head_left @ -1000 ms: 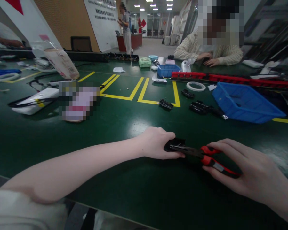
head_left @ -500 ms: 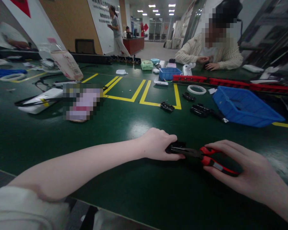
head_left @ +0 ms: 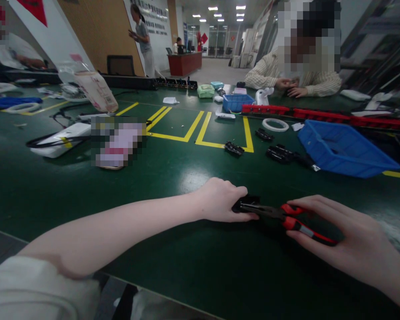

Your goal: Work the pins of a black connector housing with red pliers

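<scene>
Reference point: large blue bin (head_left: 346,160). Green worktop (head_left: 173,258) carries everything noted; its near edge slants across the foreground, well to the near-left of the bin, passing beneath the left forearm (head_left: 126,222). Red strip (head_left: 320,114) runs behind the bin and on past its left side. Right hand (head_left: 350,226), on the near side of the bin: grip wrapped around the handles of red-and-black pliers (head_left: 288,221), digits along both. Left hand (head_left: 223,202), near-left of the bin: grip closed on a black part (head_left: 251,198). Phone (head_left: 122,146), partly masked, lies far left of the bin, well apart from both hands. Pliers, near-left of the bin, point leftward; their nose lies along the black part. Whether the jaws bite on it cannot be told. Room: bare green surface between pliers and bin, also between left hand and yellow tape (head_left: 210,144) left of the bin, and from both hands back to the near edge. Black pieces (head_left: 280,153) sit just left of the bin; white ring (head_left: 275,130) near its far-left side. Black part: near-left of the bin, pinched between left-hand digits, exposed end toward the pliers, remainder hidden by the hand.
</scene>
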A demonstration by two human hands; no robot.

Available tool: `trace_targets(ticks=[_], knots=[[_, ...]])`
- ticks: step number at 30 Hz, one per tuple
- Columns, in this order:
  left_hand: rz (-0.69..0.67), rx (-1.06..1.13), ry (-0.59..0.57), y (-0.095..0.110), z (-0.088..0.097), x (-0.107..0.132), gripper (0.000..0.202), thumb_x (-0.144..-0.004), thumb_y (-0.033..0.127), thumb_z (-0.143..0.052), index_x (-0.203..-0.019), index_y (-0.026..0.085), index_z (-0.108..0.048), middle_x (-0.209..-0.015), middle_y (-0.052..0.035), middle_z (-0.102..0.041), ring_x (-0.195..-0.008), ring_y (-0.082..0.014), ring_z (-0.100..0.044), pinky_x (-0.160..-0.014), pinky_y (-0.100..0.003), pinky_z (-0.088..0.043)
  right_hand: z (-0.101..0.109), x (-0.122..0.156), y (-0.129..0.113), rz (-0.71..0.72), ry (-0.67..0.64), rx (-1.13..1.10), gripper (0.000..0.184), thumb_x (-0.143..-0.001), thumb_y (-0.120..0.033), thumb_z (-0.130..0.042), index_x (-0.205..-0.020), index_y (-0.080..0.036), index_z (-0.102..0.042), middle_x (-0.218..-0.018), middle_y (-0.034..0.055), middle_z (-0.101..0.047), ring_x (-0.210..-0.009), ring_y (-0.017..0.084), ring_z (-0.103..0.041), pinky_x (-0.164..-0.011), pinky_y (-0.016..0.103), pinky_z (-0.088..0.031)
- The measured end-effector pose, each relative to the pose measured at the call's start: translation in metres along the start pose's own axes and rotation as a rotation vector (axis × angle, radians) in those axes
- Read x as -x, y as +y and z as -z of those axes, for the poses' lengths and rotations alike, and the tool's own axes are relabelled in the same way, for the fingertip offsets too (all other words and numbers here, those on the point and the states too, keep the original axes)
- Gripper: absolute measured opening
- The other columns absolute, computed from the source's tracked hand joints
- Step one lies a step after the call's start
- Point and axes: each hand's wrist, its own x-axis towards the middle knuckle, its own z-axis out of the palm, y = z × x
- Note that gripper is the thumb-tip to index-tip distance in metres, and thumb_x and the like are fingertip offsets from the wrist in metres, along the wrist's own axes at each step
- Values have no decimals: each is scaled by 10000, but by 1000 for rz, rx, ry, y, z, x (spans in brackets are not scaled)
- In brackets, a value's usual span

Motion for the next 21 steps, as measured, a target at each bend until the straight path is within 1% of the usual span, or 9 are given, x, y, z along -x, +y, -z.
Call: trace_targets(ticks=[6, 10, 15, 21], knots=[[-1, 7, 7, -2, -1, 0, 441, -830, 609, -504, -807, 170, -534, -622, 10, -599, -533, -146, -580, -450, -217, -309, 1, -2, 0, -6, 0, -26, 319, -811, -462, -556, -1063, -269, -536, -960, 49, -663, -773, 218, -665, -609, 344, -568], [-9, 4, 26, -2, -2, 0, 448, -826, 615, -507, -808, 169, -539, -630, 5, -607, -541, -151, -586, -446, -218, -294, 1, -2, 0, -22, -23, -55, 315, -807, -467, -566, -1057, -277, -538, -932, 35, -671, -740, 209, -667, -573, 327, -562], [-8, 5, -5, -1, 0, 0, 455, -838, 618, -489, -789, 169, -540, -629, 2, -613, -540, -153, -591, -452, -221, -305, 4, -2, -3, -10, -4, -27, 312, -820, -496, -533, -1034, -269, -542, -901, 41, -670, -706, 205, -665, -528, 316, -545], [-19, -1, 19, -2, -1, 0, 454, -831, 621, -496, -778, 172, -537, -618, 8, -608, -544, -151, -594, -460, -223, -308, 4, -4, -5, 22, 7, 0, 312, -832, -494, -517, -1045, -266, -527, -917, 38, -669, -717, 192, -665, -559, 308, -553]])
